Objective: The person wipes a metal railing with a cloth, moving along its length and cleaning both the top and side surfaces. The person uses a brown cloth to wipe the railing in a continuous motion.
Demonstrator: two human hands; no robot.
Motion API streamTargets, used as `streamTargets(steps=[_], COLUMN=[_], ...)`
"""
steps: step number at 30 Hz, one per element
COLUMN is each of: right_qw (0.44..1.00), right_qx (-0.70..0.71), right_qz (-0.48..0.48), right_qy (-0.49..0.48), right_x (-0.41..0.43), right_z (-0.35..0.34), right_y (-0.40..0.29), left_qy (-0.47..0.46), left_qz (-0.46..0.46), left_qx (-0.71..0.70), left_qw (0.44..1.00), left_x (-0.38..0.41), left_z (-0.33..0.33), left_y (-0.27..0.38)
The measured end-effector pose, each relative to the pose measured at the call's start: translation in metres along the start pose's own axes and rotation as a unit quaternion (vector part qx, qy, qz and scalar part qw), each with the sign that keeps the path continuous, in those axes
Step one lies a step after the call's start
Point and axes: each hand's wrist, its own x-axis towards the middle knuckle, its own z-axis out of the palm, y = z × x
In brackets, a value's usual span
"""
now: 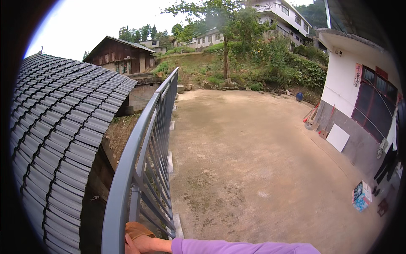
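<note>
At the bottom edge, my right hand [141, 243] reaches in from the right in a purple sleeve [241, 247]. It holds a brown cloth [137, 230] against the inner side of a grey metal railing [122, 165], low in the picture. The fingers are partly cut off by the picture's edge and partly hidden by the rail. My left hand is out of view.
Left of the railing lies a dark tiled roof [66, 127]. The concrete yard [247, 152] spreads to the right. By the house wall are a white board [337, 137], long-handled tools, a printed box [361, 196] and a blue barrel [299, 96].
</note>
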Motion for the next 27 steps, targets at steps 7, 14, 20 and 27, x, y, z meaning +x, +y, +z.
streamTargets(steps=[7, 14, 20, 27], right_qw=[0.998, 0.994, 0.99, 0.988], right_qx=[-0.052, -0.106, -0.135, -0.142], right_qz=[-0.032, -0.011, -0.004, 0.004], right_qy=[0.035, -0.023, -0.046, -0.067], right_x=[0.007, 0.031, 0.058, 0.081], right_z=[-0.048, -0.123, -0.178, -0.227], right_y=[0.0, 0.058, 0.11, 0.151], left_qy=[0.053, -0.034, -0.134, -0.129], left_qz=[0.022, -0.007, -0.085, -0.026], left_qx=[0.056, -0.039, -0.118, -0.147], left_qw=[0.997, 0.999, 0.98, 0.98], left_x=[0.001, 0.006, 0.034, 0.084], left_z=[0.007, 0.003, 0.02, 0.054], left_y=[0.007, 0.032, 0.056, 0.11])
